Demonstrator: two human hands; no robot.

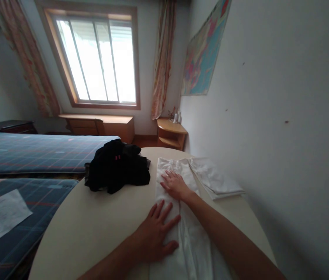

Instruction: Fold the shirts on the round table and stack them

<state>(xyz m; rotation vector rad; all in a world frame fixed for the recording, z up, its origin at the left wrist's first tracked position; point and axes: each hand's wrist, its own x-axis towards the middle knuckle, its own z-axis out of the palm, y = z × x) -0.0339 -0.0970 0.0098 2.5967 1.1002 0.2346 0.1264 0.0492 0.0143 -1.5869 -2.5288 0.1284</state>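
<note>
A white garment lies lengthwise on the round table, partly folded. One section of it angles off to the right, towards the wall; whether that is a sleeve or a leg I cannot tell. My left hand rests flat on its left edge with the fingers spread. Farther up, my right hand presses on the cloth near its far end, fingers stretched out and slightly apart. Neither hand grips anything. My right forearm covers part of the fabric.
On the cream round table, a heap of black clothing sits at the far left. Two mattresses with blue plaid covers are to the left, a paper sheet on the nearer. A white wall borders the right side.
</note>
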